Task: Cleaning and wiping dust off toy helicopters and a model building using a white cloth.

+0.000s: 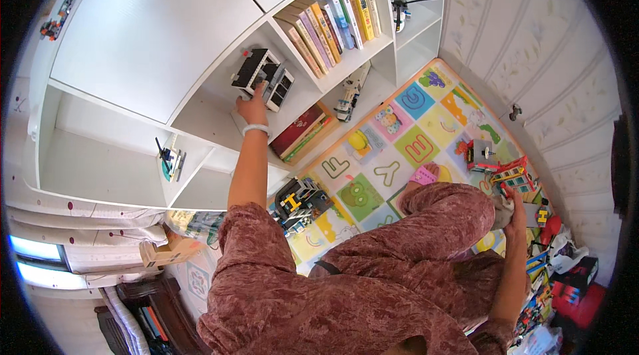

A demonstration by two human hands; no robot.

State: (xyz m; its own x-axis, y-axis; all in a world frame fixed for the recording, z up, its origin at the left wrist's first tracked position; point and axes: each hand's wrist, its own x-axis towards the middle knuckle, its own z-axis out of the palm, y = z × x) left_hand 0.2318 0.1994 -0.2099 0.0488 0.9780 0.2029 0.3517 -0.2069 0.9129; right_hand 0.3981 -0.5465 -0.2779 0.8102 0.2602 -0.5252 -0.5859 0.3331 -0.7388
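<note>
My left hand (252, 107) reaches into a middle shelf cubby, its fingers on a black and white brick-built model (271, 72). At the right, my right hand (514, 218) is closed on a grey cloth (502, 210), beside a red and yellow toy model (516, 174). A red and grey toy (480, 154) stands behind that. A dark vehicle model with yellow parts (299, 208) sits on the mat left of my bent leg. A white model (349, 95) rests on the lowest shelf.
The white cabinet (133, 28) holds books (333, 22), helicopter models (399, 7) and thicker books (299, 128). A colourful play mat (389, 172) meets the papered wall (506, 42). Piled toys and bags (566, 275) lie at the right; a cardboard box (170, 252) is at the left.
</note>
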